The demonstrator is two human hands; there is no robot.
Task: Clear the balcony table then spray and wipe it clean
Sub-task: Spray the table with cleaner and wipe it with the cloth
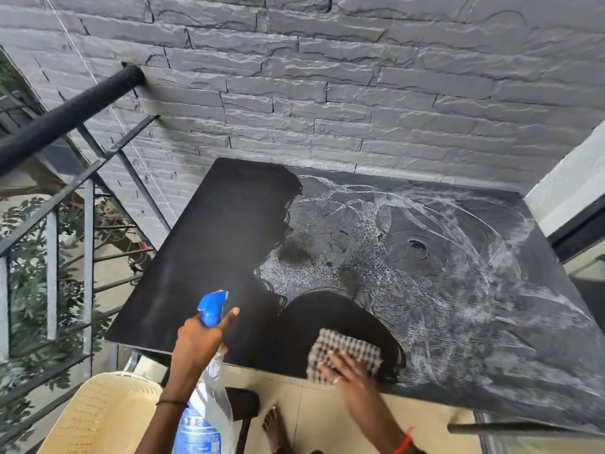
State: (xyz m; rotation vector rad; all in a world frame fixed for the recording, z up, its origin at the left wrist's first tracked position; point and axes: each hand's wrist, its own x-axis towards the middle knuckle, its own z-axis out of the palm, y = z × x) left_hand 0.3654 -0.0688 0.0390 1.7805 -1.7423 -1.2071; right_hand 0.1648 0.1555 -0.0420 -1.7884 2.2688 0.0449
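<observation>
The black balcony table (209,244) stands against the brick wall with nothing standing on it. Its right part is covered in white foamy swirls; its left part and a patch near the front edge look dark and wiped. My left hand (196,342) grips the neck of a spray bottle (204,407) with a blue nozzle, held over the table's front left edge, index finger stretched out. My right hand (347,375) presses flat on a grey checked cloth (347,350) at the front edge of the table.
A black metal railing (65,178) runs along the left, with trees beyond it. A cream plastic chair (98,414) stands at the lower left, next to the table. My bare foot (275,427) is on the tiled floor. A white wall (573,172) closes the right side.
</observation>
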